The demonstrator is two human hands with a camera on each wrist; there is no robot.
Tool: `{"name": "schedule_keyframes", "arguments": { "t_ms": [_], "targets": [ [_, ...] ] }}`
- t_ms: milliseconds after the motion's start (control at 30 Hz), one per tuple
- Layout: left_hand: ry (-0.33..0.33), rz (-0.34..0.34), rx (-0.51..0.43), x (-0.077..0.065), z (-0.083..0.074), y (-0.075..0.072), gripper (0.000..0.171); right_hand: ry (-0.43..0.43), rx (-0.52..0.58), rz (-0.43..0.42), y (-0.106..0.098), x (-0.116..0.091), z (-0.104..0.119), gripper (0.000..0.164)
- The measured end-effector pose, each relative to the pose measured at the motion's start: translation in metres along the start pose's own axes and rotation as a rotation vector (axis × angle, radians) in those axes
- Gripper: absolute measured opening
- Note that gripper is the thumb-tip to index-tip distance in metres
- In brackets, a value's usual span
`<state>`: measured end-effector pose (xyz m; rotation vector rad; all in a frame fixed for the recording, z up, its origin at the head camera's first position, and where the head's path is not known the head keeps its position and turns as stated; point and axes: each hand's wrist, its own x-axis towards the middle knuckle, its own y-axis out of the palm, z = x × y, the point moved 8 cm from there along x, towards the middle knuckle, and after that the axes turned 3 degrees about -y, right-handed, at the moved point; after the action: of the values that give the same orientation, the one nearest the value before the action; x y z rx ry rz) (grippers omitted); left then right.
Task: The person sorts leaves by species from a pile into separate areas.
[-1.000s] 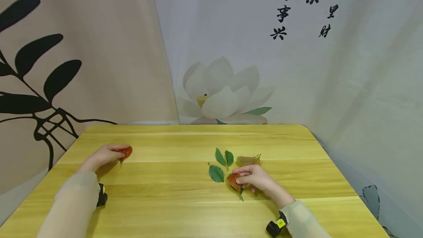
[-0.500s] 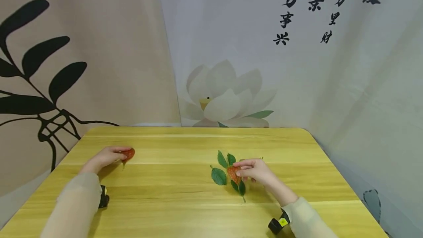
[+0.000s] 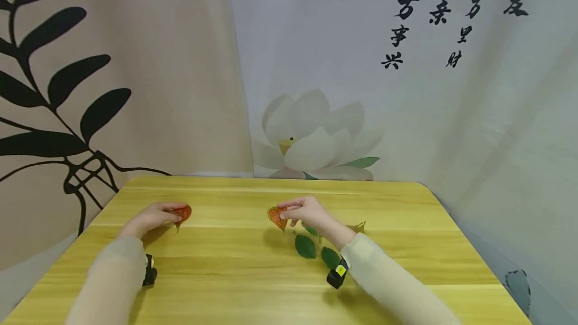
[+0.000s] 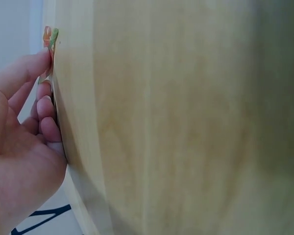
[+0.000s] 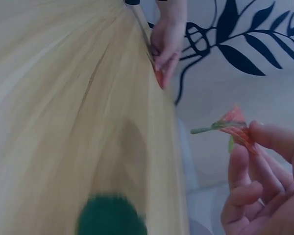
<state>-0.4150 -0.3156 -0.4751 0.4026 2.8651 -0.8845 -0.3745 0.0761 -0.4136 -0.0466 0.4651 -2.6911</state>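
Note:
My left hand (image 3: 153, 218) is low over the table's far left, pinching a red leaf (image 3: 184, 212) by its side between thumb and fingers. In the left wrist view a bit of that leaf (image 4: 47, 35) and its green stem stick out past the thumb. My right hand (image 3: 311, 212) holds an orange-red leaf (image 3: 276, 216) up off the table, its shadow falling below. The right wrist view shows this leaf (image 5: 233, 128) folded a little, green stem pointing left, gripped by thumb and fingertips. Under the right forearm lie green leaves (image 3: 305, 246), partly covered.
A yellowish-brown leaf (image 3: 358, 227) lies behind the right forearm, mostly hidden. The wooden table (image 3: 226, 275) ends at a printed cloth backdrop (image 3: 180, 89). Black cameras sit on both wrists, the right one (image 3: 336, 276) close above a green leaf (image 3: 331, 258).
My right hand has lifted the orange-red leaf from among the green leaves and carried it left and toward the back. The left hand keeps its hold; the head view has shifted slightly.

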Motion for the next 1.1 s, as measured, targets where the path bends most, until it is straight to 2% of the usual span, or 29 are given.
{"name": "schedule_keyframes", "arguments": {
  "t_ms": [200, 433, 633, 900, 1100],
  "targets": [
    [-0.015, -0.004, -0.021, -0.003, 0.003, 0.0, 0.052, -0.008, 0.024, -0.019, 0.041, 0.042, 0.005, 0.034],
    [-0.016, -0.012, -0.022, -0.002, -0.002, 0.002, 0.052, 0.013, 0.021, -0.08, 0.074, 0.083, 0.001, 0.029],
    [-0.014, -0.001, -0.072, -0.001, -0.005, 0.009, 0.052, -0.015, 0.078, -0.089, 0.104, 0.101, 0.001, 0.031],
    [-0.037, -0.014, -0.098, -0.001, 0.004, 0.007, 0.051, -0.011, 0.01, -0.103, 0.14, 0.121, -0.001, 0.024],
    [-0.053, -0.03, -0.081, -0.003, 0.002, 0.002, 0.051, -0.018, -0.03, -0.111, 0.152, 0.131, 0.003, 0.02]
  ]
}}
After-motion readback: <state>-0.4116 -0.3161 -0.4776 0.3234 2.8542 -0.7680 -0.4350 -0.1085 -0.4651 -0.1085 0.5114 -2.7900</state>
